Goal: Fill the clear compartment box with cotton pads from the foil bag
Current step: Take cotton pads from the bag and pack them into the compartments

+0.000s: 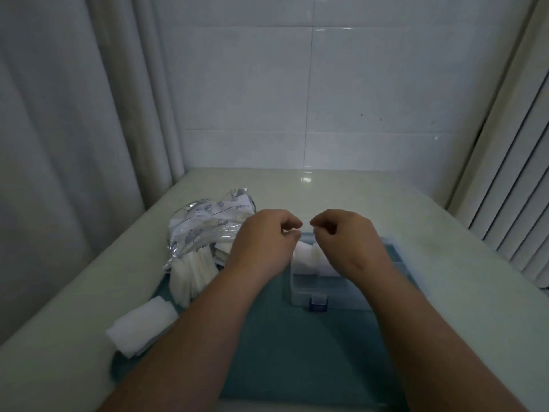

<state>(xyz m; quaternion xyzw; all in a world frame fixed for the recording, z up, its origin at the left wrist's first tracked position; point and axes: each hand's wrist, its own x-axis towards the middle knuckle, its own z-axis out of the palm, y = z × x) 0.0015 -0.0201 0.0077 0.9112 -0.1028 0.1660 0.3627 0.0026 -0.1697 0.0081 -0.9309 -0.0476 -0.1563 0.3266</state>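
Both hands are over the clear compartment box (309,289). The left hand (264,239) and the right hand (344,236) sit side by side, knuckles up and fingers curled downward, close together with a small gap between them. I cannot tell whether either one is pinching a pad, because the fingertips are tucked under and out of sight.

Just below them, white cotton pads (309,255) sit in the far compartments of the box. That posture looks like tamping or squaring the pads so they sit flat between the dividers. The near compartment looks unfilled, so by my reading there is more to load.

The box sits on a teal mat (297,352) with its blue latch (318,306) facing the person. That puts the open top straight under the hands.

The foil bag (208,224) lies on the desk (371,197) just left of the left hand. Its mouth is turned toward the person and loose pads (193,272) spill out of it, a short reach for that hand.

A separate stack of pads (142,325) rests nearer, at the mat's left edge. It looks set out ready to go in, though that is a guess.
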